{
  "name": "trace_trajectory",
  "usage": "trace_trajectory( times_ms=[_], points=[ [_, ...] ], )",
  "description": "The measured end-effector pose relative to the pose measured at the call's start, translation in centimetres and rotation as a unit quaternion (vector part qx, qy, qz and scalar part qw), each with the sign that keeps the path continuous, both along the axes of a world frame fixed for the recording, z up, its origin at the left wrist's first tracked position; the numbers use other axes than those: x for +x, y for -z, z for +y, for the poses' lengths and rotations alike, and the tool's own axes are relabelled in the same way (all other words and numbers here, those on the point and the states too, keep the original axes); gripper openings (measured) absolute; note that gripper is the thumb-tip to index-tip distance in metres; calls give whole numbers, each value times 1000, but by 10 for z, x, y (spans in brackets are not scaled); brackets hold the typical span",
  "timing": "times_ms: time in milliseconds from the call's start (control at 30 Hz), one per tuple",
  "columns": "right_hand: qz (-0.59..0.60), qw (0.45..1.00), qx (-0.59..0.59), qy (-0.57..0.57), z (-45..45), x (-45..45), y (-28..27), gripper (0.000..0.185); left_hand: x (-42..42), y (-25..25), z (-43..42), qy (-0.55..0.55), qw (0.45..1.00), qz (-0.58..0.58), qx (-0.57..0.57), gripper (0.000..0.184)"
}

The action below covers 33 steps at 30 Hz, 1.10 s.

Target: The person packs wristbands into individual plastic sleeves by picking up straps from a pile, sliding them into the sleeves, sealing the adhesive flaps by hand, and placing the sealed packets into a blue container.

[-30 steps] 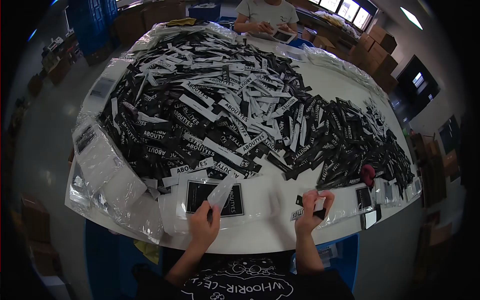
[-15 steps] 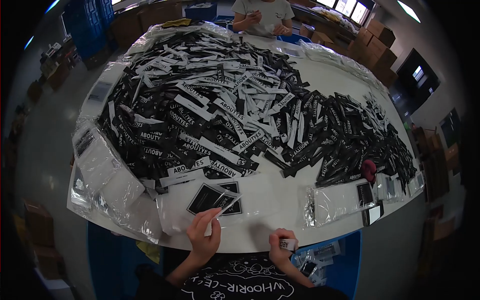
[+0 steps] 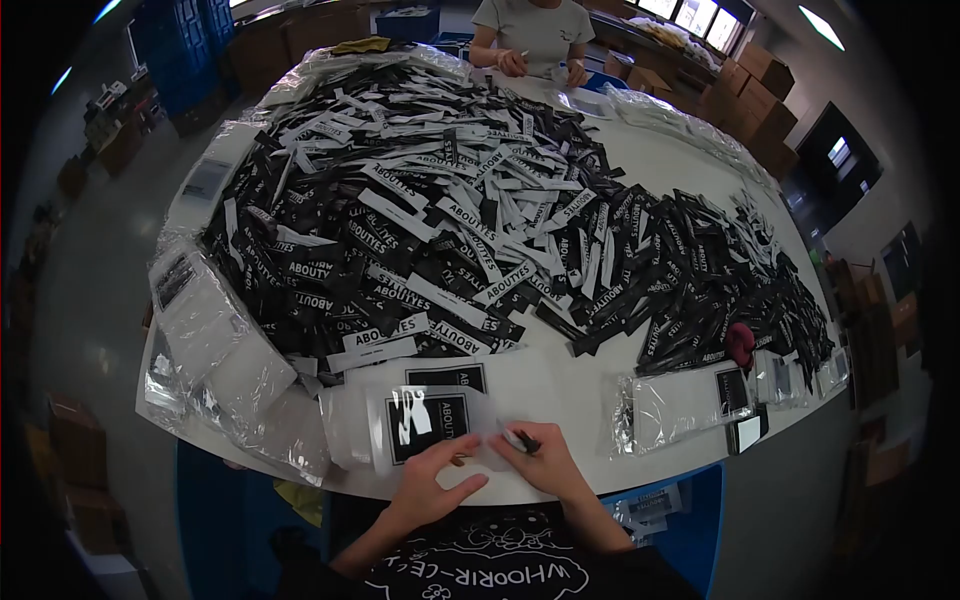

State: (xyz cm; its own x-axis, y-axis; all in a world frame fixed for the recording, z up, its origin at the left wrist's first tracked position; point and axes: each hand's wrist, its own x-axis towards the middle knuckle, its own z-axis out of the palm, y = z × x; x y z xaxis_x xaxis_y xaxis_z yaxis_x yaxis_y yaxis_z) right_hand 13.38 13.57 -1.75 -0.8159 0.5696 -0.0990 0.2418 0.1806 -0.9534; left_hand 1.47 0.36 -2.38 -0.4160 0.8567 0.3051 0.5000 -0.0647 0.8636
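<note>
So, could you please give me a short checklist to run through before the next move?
1. Left hand at the clear bag: ok, by its near right corner.
2. Right hand holding the dark item: ok, gripped at the bag's right end.
3. Bag's black label facing up: ok, though bright glare hides part.
4. Bag open or closed: cannot tell.
5. Number of pieces in the right hand: cannot tell, partly hidden.
6. Co-worker's hands out of the way: ok, across the table.
</note>
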Motion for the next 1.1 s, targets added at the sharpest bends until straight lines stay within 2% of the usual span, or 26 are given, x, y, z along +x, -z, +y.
trace_trajectory(
  times_ms=[67, 100, 133, 200, 233, 267, 300, 333, 367, 433, 500, 567, 600, 633, 700, 733, 767, 800, 833, 867, 900, 933, 967, 1033, 1067, 1100],
  points=[
    [100, 986, 116, -68, -13, -5, 4, 12, -1, 0, -4, -10, 979, -188, -81, 22],
    [138, 979, 129, -76, -20, -10, 7, 12, 0, 10, -3, -25, 992, -117, -31, 22],
    [137, 979, 131, -76, -18, -9, 7, 12, 0, 14, -5, -24, 992, -118, -30, 22],
    [28, 995, -59, -70, -11, -5, 7, 12, -2, 16, -7, -33, 970, -237, -49, 22],
    [33, 995, -43, -78, -7, -4, 13, 20, -1, 13, -6, -33, 970, -237, -48, 22],
    [33, 996, -42, -77, -10, -6, 12, 20, 1, 6, -3, -53, 971, -225, -54, 19],
    [92, 989, 110, -15, -18, -14, 4, 26, 2, -1, -1, -73, 972, -213, -61, 16],
    [149, 953, 260, 46, -22, -19, -1, 33, 3, -5, 3, -72, 972, -213, -60, 16],
    [122, 938, 323, 25, -25, -18, 1, 47, 4, -8, 5, -85, 981, -170, -49, 15],
    [119, 937, 328, 2, -26, -17, 3, 48, 2, -10, 8, -97, 986, -127, -38, 14],
    [114, 941, 318, -37, -27, -16, 9, 49, -4, -9, 7, -66, 995, 63, -40, 15],
    [121, 938, 326, 12, -28, -15, 9, 49, -2, -1, 7, -74, 996, 39, -23, 14],
    [124, 933, 333, 58, -27, -13, 8, 48, -2, -1, 6, -91, 993, 65, -41, 12],
    [125, 933, 334, 57, -25, -12, 7, 48, 0, 0, 5, -108, 988, 90, -57, 10],
    [114, 948, 274, 111, -21, -10, 2, 37, 4, -4, 6, -117, 987, 59, -97, 12],
    [116, 948, 275, 113, -19, -10, -1, 37, 3, -16, 12, -214, 975, 51, 26, 13],
    [139, 970, 165, 109, -18, -9, -6, 31, 3, -23, 16, -305, 940, 39, 147, 15],
    [160, 980, 52, 102, -20, -7, -10, 26, -3, -11, 7, -234, 942, 145, 192, 26],
    [176, 981, -41, 72, -24, -4, -13, 15, -6, -11, -2, -233, 943, 145, 190, 26],
    [176, 981, -42, 73, -27, 1, -12, 15, -6, -15, -10, -140, 944, 239, 179, 35],
    [183, 976, -98, 62, -29, 6, -10, 16, -6, -18, -15, -45, 929, 328, 165, 43],
    [190, 969, -152, 51, -30, 11, -9, 18, -5, -22, -13, -23, 942, 288, 172, 55],
    [192, 957, -204, 72, -32, 13, -12, 20, -2, -29, -8, -23, 941, 288, 174, 55],
    [196, 949, -224, 104, -33, 17, -13, 20, 7, -42, 3, -15, 959, 266, 98, 58],
    [200, 939, -245, 135, -33, 20, -13, 19, 6, -32, 5, -21, 953, 284, 98, 63],
    [193, 951, -187, 153, -35, 23, -9, 16, 4, -32, 4, -21, 953, 285, 98, 63]
  ],
)
